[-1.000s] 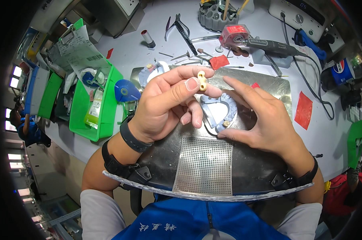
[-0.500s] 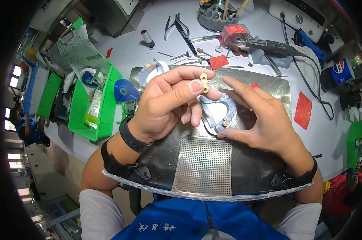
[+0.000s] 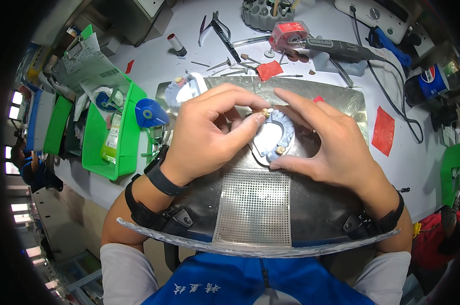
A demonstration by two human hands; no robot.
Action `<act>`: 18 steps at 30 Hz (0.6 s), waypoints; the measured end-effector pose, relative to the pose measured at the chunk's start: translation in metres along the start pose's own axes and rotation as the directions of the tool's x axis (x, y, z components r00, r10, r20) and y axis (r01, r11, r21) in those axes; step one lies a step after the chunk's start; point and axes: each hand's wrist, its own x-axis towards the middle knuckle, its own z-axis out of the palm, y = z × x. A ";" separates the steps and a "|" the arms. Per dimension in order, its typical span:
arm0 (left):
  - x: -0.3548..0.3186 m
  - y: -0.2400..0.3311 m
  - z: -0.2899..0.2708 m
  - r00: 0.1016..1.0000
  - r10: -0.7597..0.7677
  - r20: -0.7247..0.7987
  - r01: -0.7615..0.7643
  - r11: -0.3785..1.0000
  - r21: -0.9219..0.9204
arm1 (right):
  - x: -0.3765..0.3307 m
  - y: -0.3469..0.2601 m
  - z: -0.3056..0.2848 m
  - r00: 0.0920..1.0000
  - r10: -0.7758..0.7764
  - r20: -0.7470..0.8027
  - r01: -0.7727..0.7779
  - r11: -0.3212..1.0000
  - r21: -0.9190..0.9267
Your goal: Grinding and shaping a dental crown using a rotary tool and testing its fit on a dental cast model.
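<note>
Brought down from above, the cream tooth piece (image 3: pixel 265 112) is at the far end of the grey tooth model (image 3: pixel 287 130), pinched and unreleased by our left hand (image 3: pixel 209 127), our right hand (image 3: pixel 337 136) spread alongside, its fit hidden from us.

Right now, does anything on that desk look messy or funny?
Yes: thin metal rods lie scattered at odd angles on the white table, though a grey holder stands nearby. Red scraps lie about like litter.

Bin (image 3: pixel 126 134) left of dental model (image 3: pixel 268 137); handpiece (image 3: pixel 342 49) behind, perhaps on stand (image 3: pixel 323 63).
</note>
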 end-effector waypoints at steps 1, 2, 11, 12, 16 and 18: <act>0.001 -0.001 0.002 1.000 0.026 0.000 -0.026 0.999 0.047 | 0.000 0.001 0.000 1.000 0.000 0.001 0.000 1.000 0.005; 0.001 -0.002 0.003 0.999 0.043 0.001 -0.043 0.994 0.097 | 0.000 0.001 0.000 1.000 -0.007 -0.003 0.007 1.000 0.005; 0.003 -0.001 0.004 0.998 0.049 0.031 -0.054 0.981 0.185 | 0.000 0.002 0.002 1.000 -0.013 -0.020 0.013 1.000 -0.010; 0.002 0.000 0.002 0.999 0.031 0.026 -0.035 0.982 0.188 | 0.000 0.002 0.003 1.000 -0.017 -0.018 0.017 1.000 -0.014; 0.003 -0.004 0.003 1.000 -0.006 -0.016 0.008 0.993 0.119 | -0.001 0.002 0.001 1.000 0.002 0.000 -0.002 1.000 -0.014; 0.004 -0.007 0.004 1.000 0.002 0.007 -0.003 0.986 0.165 | -0.001 0.001 0.002 1.000 0.004 0.001 -0.004 1.000 -0.003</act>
